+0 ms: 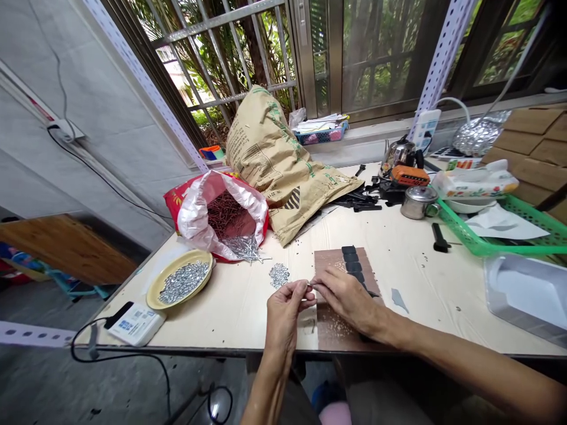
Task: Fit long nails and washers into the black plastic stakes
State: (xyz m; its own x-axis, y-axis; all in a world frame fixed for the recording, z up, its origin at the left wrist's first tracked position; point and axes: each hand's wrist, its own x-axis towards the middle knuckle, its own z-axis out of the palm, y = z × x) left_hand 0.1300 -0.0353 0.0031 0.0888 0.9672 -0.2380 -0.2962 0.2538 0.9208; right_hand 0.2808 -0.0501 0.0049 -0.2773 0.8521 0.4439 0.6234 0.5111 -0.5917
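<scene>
My left hand [287, 307] and my right hand [349, 298] meet over the front of the table, thumbs and fingertips pinched together. Whatever sits between the fingertips is too small to name. Beneath my right hand lies a brown board [330, 327] with a row of black pieces [352, 267] and pale crumbs on it. Just beyond my left hand is a small pile of shiny metal pieces [279, 275]. Farther left, a yellow bowl [153, 295] holds many similar metal bits. An open red and white bag [190, 221] shows reddish-brown and silver nail-like pins.
A large brown paper sack [274, 159] leans by the window, next to black plastic parts [361, 200]. On the right are a metal cup [417, 203], a green basket [469, 239] and a white tray [522, 295]. A white box with a cable [137, 323] lies at the left edge.
</scene>
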